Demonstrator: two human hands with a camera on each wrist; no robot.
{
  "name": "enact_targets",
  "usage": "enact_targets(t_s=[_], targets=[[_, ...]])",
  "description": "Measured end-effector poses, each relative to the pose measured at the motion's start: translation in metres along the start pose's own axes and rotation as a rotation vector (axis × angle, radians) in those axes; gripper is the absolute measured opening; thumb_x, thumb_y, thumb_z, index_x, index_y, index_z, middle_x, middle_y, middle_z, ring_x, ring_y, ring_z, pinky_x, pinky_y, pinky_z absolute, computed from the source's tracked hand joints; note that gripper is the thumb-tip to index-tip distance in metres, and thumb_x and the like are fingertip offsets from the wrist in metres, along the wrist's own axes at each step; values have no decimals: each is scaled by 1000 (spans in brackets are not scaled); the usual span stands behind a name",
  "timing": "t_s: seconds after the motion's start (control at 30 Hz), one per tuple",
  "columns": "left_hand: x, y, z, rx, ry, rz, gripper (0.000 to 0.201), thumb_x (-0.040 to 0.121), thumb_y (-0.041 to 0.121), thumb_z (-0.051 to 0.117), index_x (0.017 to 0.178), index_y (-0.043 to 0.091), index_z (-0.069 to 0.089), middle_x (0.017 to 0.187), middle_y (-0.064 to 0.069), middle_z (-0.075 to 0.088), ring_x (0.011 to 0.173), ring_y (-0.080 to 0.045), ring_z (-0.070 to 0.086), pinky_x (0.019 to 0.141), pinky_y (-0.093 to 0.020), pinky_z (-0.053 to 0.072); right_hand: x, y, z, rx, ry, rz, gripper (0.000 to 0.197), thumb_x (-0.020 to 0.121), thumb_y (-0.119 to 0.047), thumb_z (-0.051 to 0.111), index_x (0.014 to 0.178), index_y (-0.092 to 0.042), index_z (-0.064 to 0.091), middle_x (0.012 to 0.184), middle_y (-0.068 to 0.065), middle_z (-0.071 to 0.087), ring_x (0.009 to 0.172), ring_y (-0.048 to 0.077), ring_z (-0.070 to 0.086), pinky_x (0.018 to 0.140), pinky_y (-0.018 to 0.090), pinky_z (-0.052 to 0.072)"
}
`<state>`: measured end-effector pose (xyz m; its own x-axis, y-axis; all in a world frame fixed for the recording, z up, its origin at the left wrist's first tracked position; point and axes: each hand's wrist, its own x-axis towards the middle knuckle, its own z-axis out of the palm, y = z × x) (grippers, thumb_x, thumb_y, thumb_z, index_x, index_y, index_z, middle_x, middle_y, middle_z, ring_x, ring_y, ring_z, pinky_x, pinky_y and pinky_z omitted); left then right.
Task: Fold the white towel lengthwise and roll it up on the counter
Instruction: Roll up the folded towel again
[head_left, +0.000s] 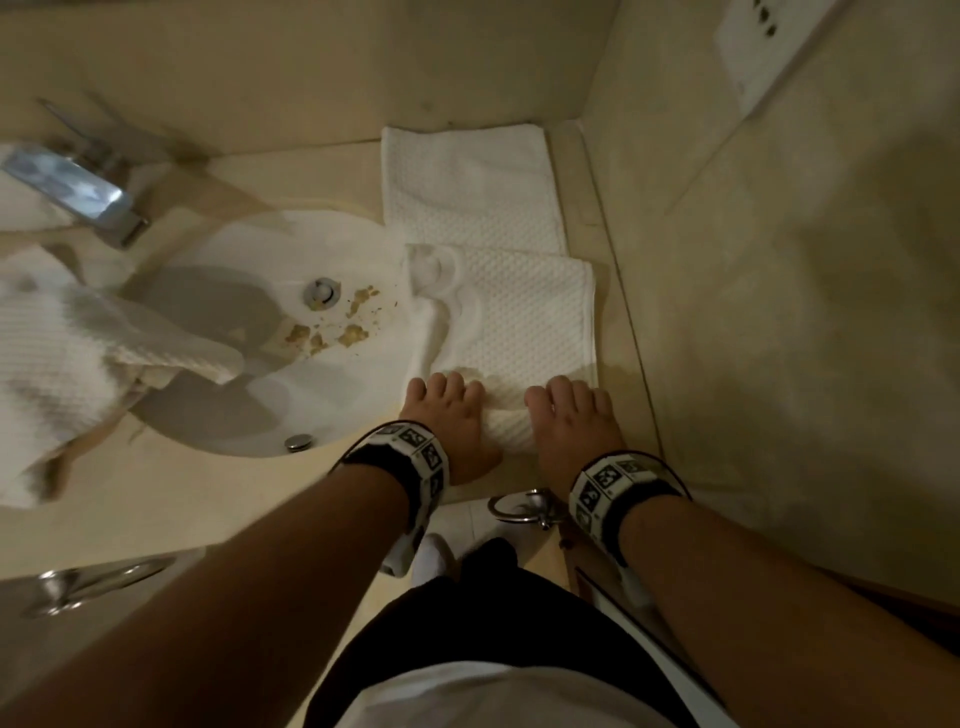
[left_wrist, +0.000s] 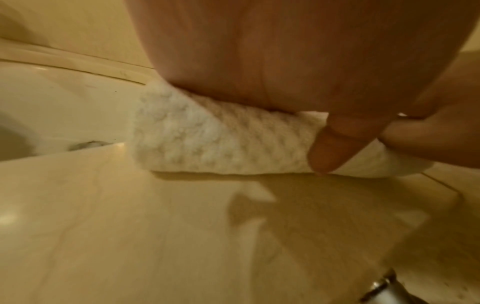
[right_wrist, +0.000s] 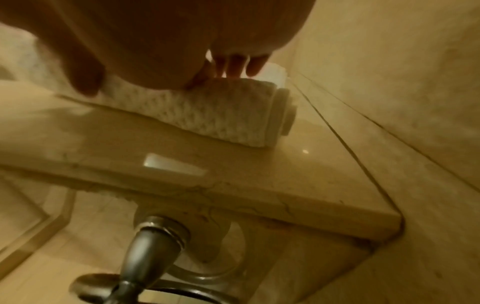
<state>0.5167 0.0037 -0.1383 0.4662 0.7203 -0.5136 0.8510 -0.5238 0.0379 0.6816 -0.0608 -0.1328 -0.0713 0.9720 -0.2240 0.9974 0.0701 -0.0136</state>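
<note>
The white waffle-weave towel (head_left: 519, 322) lies as a long folded strip on the beige counter (head_left: 182, 493), running from the back wall toward me, to the right of the sink. Its near end is wound into a tight roll (head_left: 511, 423). My left hand (head_left: 452, 413) grips the roll's left part, palm on top and thumb (left_wrist: 327, 148) against its near side. My right hand (head_left: 571, 418) grips the right part, its fingers (right_wrist: 233, 65) curled over the far side. The roll (left_wrist: 207, 144) sits on the counter, and its spiral end (right_wrist: 285, 111) faces the right wall.
The white sink (head_left: 249, 441) lies left of the towel, with brown crumbs (head_left: 332, 327) near its drain and a chrome faucet (head_left: 78, 192) behind. Another white towel (head_left: 62, 353) drapes over the sink's left side. The right wall (head_left: 779, 312) is close. A metal towel ring (head_left: 519, 512) hangs below the counter's front edge.
</note>
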Motion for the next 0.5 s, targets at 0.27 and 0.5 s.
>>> enact_targets(t_s=[0.27,0.5], targets=[[9,-5,-12,-127,-114,-51,75,88,57,46,147,14,27,152,-7,31,137,-28,31,112,-42,23,-9,-2,3,-16,149,-216,23,82,-22,60,102,-13,64,96,8,60,81,30,55,72,42,44],[-36,24,-5,-96,187,-18,65,84,36,48,141,7,34,144,-18,36,131,-36,33,116,-47,20,19,3,-16,104,-159,-138,48,93,-15,46,141,-11,46,136,10,54,123,30,50,108,43,39]])
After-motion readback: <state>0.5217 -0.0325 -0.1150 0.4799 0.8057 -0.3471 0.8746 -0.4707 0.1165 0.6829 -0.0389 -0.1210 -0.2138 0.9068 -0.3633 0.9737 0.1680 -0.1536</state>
